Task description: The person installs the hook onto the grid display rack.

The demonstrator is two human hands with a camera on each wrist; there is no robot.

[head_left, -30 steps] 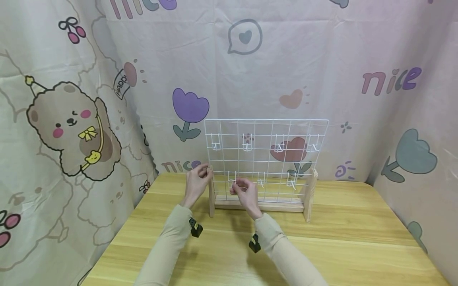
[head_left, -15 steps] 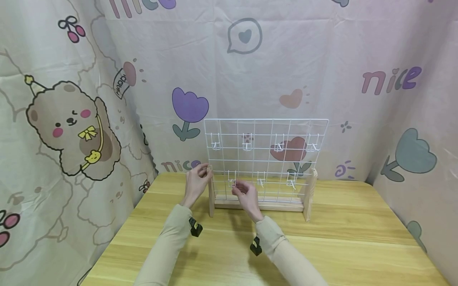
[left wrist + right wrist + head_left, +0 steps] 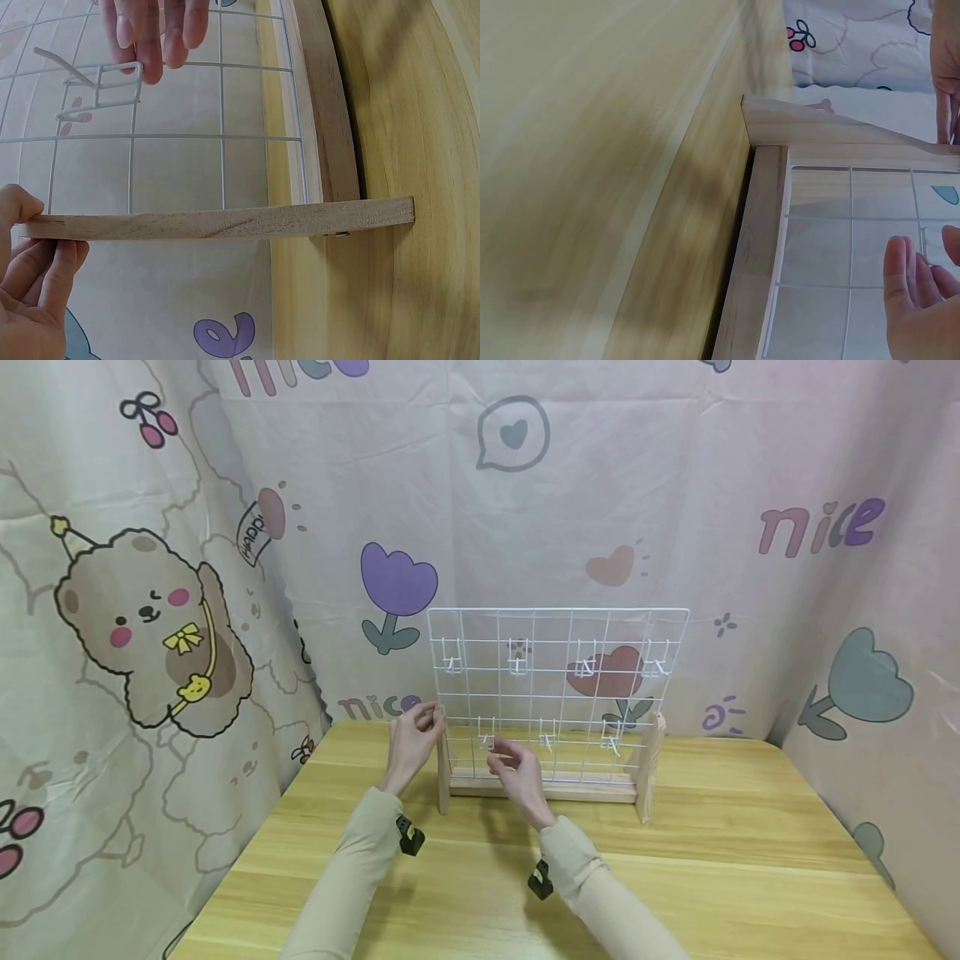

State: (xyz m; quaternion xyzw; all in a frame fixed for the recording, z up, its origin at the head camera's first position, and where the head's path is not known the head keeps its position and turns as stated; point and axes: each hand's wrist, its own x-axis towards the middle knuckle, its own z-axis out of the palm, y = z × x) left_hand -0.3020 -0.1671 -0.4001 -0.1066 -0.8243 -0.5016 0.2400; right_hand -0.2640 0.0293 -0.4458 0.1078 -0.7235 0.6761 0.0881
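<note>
A white wire grid rack (image 3: 558, 696) stands on wooden side posts, with white wire hooks hung in two rows. My left hand (image 3: 412, 743) pinches the top of the left wooden post (image 3: 225, 223), thumb on one face and fingers on the other, as the left wrist view shows. My right hand (image 3: 519, 774) is just in front of the lower-left hook (image 3: 97, 84), fingers loosely bent and spread from the thumb, with nothing between them. In the left wrist view its fingertips (image 3: 152, 71) are right at the hook's edge. That hook hangs on the grid's wires.
Two more hooks, a middle one (image 3: 548, 741) and a right one (image 3: 611, 742), share the lower row. Several hang above, such as the upper-left hook (image 3: 452, 665). A wooden crossbar (image 3: 585, 792) joins the posts on the wooden table (image 3: 750, 843). Printed curtains (image 3: 360, 485) surround it.
My right hand has eased slightly down and right from the lower-left hook, its thumb and fingers parting. The left hand stays on the post.
</note>
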